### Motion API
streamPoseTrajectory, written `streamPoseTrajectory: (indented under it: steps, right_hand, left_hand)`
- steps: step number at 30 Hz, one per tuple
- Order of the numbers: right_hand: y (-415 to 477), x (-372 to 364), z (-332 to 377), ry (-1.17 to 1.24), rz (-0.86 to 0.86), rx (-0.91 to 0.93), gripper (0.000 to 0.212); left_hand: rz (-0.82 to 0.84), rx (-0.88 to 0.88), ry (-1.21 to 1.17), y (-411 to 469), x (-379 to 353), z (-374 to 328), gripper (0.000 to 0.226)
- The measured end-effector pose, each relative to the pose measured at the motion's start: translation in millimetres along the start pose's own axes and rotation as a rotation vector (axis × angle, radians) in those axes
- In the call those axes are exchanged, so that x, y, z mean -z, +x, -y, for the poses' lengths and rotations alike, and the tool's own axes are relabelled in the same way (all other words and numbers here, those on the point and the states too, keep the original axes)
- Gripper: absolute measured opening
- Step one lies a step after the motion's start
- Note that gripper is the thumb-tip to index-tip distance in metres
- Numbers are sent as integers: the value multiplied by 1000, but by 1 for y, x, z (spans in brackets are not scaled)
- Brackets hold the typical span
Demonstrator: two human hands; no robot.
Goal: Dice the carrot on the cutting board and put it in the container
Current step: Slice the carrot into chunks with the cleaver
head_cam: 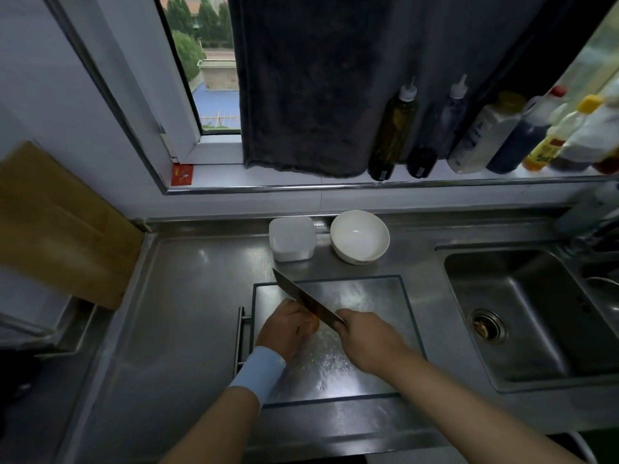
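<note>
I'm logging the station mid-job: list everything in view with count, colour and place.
carrot: one, orange, on the board, mostly hidden under the left hand
knife: one, dark steel blade, angled over the carrot
cutting board: one, silvery, mid-counter
container: one, translucent white, behind the board
bowl: one, white, right of the container
sink: one, steel, far right
wooden board: one, brown, leaning at left
towel: one, dark grey, hanging at the window
bottles: several, mixed colours, on the sill
left hand: pale blue wristband, fingers curled on the carrot
right hand: grips the knife handle
</note>
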State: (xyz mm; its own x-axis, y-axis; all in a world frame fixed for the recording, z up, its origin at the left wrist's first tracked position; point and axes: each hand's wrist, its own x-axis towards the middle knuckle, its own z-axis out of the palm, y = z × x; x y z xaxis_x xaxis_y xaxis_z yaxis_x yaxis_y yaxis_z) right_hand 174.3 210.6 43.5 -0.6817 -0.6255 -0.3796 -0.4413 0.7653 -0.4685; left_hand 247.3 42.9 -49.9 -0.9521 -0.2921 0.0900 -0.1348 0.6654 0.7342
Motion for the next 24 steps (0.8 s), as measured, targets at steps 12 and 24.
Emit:
streamPoseTrajectory:
  steps: [12, 24]
  right_hand:
    - [9, 5, 19, -100, 121, -89, 6]
    - [32, 19, 38, -141, 281, -216, 25]
  left_hand:
    - [-3, -95, 81, 7, -2, 10, 26]
    - [-23, -64, 38, 5, 0, 8, 6]
